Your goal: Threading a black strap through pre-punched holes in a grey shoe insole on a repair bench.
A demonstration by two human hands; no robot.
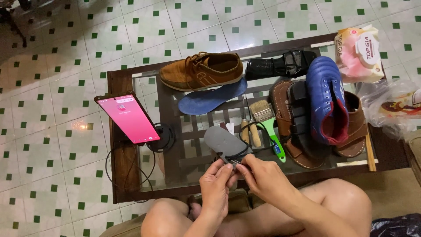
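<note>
Head view, single frame. Left hand (pixel 215 181): closed, fingertips pinching the near end of a grey insole (pixel 224 142). Right hand (pixel 258 175): closed, thumb and fingers pinched on a dark thread (pixel 250 131) at the same end of the insole, touching the left hand. Grey insole: lying flat on the glass-topped bench (pixel 131 193), its near end between the two hands, its far end pointing away from them. Just beyond the right hand: two wooden-handled tools (pixel 250 129) and a paintbrush (pixel 268 123) with a green handle. Further beyond the hands: a blue insole (pixel 212 97), and past it a brown lace-up shoe (pixel 201 70). Beyond and right of the right hand: a black shoe (pixel 280 65), brown sandals (pixel 353 127), a black sandal (pixel 300 118) and a blue boot (pixel 326 98) lying across them. Left of the left hand: a phone (pixel 128 117) with a pink screen, propped on a stand. Far right corner: a pink tissue pack (pixel 360 53).
</note>
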